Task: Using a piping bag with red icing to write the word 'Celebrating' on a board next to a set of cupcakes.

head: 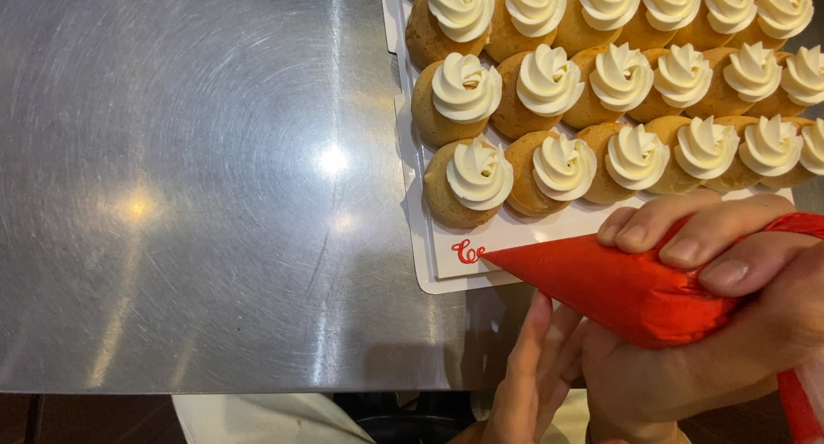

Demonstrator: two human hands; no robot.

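My right hand grips a red piping bag, its pointed tip aimed left over the near edge of a white tray. The tray carries rows of golden cream puffs, each topped with a swirl of white cream. My left hand sits below the bag with its fingers straight and together, lightly touching the underside of my right hand. It holds nothing that I can see.
The tray rests on a brushed steel table whose near edge runs along the bottom. A pale apron shows below that edge. The tray extends out of view at the top and right.
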